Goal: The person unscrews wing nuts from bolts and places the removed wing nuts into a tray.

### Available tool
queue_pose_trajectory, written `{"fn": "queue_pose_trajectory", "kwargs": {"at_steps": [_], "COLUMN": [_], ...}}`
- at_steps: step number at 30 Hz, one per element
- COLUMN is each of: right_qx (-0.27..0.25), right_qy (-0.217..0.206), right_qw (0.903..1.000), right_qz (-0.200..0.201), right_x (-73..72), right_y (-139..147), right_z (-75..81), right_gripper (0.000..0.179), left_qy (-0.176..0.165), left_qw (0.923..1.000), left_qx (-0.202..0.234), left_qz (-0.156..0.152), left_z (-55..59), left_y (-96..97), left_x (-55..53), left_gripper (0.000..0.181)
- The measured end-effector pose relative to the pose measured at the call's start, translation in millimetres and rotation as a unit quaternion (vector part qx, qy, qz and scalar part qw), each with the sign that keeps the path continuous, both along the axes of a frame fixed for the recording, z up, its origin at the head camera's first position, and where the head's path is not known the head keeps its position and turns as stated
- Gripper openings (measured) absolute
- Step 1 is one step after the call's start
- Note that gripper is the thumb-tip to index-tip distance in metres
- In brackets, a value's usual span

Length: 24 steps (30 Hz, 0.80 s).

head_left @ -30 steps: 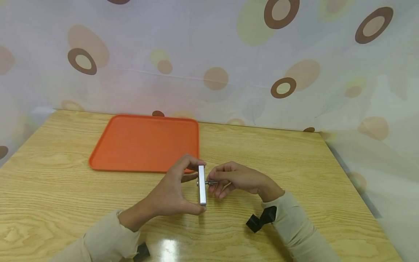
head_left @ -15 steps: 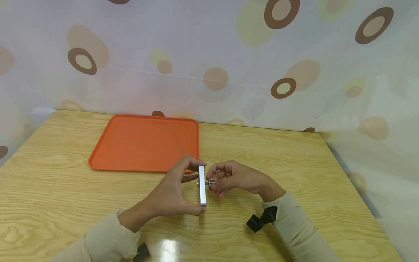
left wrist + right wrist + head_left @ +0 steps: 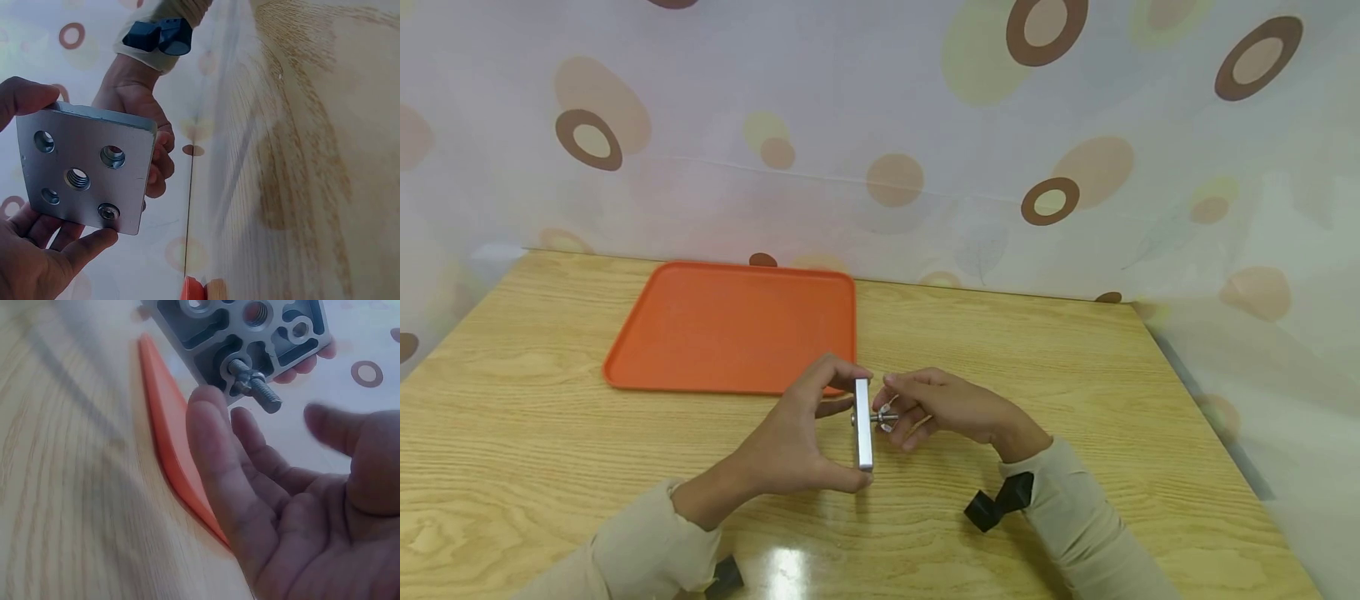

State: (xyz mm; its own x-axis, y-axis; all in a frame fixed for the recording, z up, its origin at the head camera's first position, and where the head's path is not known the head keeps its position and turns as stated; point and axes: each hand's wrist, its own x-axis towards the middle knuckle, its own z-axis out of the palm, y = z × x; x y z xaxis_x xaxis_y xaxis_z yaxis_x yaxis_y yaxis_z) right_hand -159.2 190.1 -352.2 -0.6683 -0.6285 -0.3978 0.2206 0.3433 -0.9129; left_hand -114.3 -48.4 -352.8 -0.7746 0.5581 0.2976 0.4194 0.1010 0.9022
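Observation:
My left hand (image 3: 790, 446) holds a square metal plate (image 3: 863, 425) on edge above the table, fingers and thumb at opposite edges. In the left wrist view its flat face shows several holes, a threaded one in the middle. A bolt head (image 3: 109, 212) fills one corner hole. On the ribbed side, the threaded bolt (image 3: 267, 399) sticks out and carries a wing nut (image 3: 249, 380) partway along. Beside it my right hand (image 3: 958, 408) has its thumb and fingers spread around the nut, pinching nothing. Whether a fingertip touches the nut or plate is hard to tell.
An orange tray (image 3: 730, 329) lies on the wooden table (image 3: 1000, 333) behind the left hand. A patterned cloth (image 3: 820, 100) hangs along the table's back and right side. Black wrist devices (image 3: 1000, 502) sit by the sleeves.
The right thumb and fingers have turned about the wing nut, closed on it half a second ago, and now stand apart from it. The left hand and plate stay nearly still.

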Motion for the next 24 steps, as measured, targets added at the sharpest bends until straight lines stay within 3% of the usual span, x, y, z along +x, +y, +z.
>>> {"fn": "queue_pose_trajectory", "kwargs": {"at_steps": [5,14,24], "right_qx": [-0.001,-0.006,-0.042], "right_qy": [-0.012,0.006,0.011], "right_qw": [0.9999,0.9996,0.998], "right_qz": [0.006,0.026,0.047], "right_x": [0.0,0.4,0.9], "right_y": [-0.3,0.6,1.8], "right_z": [-0.8,0.6,0.0], "right_gripper": [0.042,0.031,0.028], "left_qy": [-0.005,0.002,-0.001], "left_qw": [1.0,1.0,1.0], "left_qx": [0.0,0.0,0.0], "left_qz": [0.0,-0.001,0.001], "left_z": [0.3,-0.3,0.6], "left_y": [0.0,0.1,0.1], "left_x": [0.0,-0.6,0.6], "left_gripper": [0.079,0.078,0.078]}}
